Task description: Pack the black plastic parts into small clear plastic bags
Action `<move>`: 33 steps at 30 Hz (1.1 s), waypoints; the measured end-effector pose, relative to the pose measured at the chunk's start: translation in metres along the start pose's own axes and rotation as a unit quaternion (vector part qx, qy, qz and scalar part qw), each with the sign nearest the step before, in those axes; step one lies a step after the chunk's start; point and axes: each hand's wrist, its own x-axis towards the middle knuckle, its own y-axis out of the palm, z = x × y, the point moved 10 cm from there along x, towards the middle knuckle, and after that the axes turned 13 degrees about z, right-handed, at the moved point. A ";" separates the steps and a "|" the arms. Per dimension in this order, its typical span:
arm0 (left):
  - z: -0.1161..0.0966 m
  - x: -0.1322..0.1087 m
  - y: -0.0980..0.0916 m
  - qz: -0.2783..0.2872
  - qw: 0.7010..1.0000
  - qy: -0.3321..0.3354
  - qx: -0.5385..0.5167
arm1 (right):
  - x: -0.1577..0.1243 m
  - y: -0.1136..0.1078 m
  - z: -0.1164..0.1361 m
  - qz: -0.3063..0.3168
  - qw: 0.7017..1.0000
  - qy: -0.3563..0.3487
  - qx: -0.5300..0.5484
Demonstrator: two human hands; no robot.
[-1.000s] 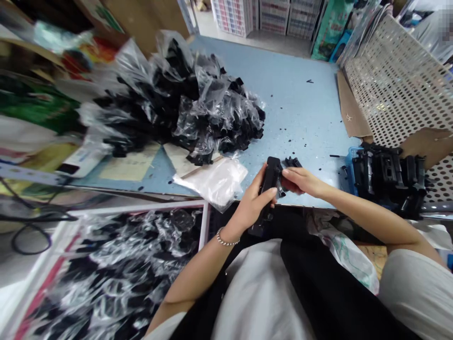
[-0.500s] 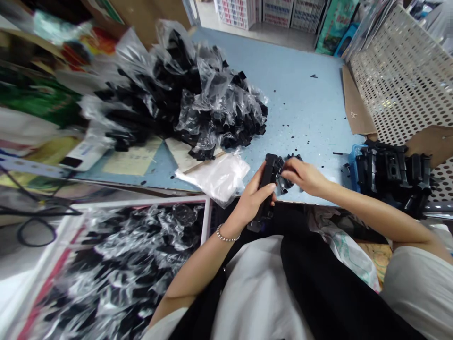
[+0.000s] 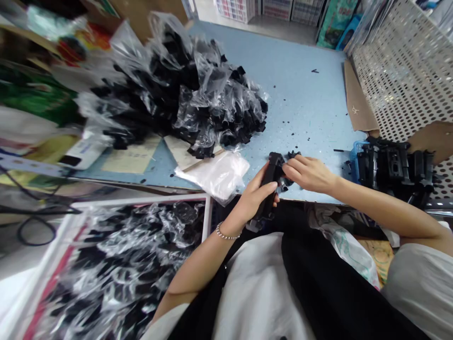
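A long black plastic part [image 3: 268, 200] is wrapped in my left hand [image 3: 255, 192], held tilted over the front edge of the table. At its upper end my right hand [image 3: 307, 174] is closed, fingertips pressed together against the part; whatever they pinch is hidden. Small dark pieces [image 3: 293, 154] lie on the table just behind and under my right fingers. Left of my hands, a stack of clear plastic bags [image 3: 221, 174] lies across the table edge.
Bagged black parts [image 3: 212, 94] are heaped on the blue table [image 3: 300, 104]. A white-rimmed crate [image 3: 208, 222] of bagged parts stands lower left. At right, a blue basket [image 3: 356, 163] holds black parts [image 3: 392, 165] beside a perforated panel [image 3: 399, 71]. Small black bits are scattered on the tabletop.
My right hand has shifted slightly and its fingers have closed in on the upper end of the black part. My left hand keeps its hold on it.
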 end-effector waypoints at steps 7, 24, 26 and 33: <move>-0.002 0.001 -0.003 -0.031 0.998 0.031 0.046 | 0.005 0.028 -0.015 0.017 0.984 0.057 0.168; 0.018 0.008 -0.009 -0.026 0.999 -0.019 0.005 | -0.006 0.025 -0.021 0.004 0.998 0.043 0.040; 0.022 0.010 -0.008 -0.017 0.999 -0.038 -0.010 | -0.009 0.017 -0.011 0.022 0.998 -0.015 -0.051; 0.033 0.012 -0.008 -0.061 0.988 -0.004 0.139 | -0.006 0.054 -0.048 -0.032 0.955 0.134 0.262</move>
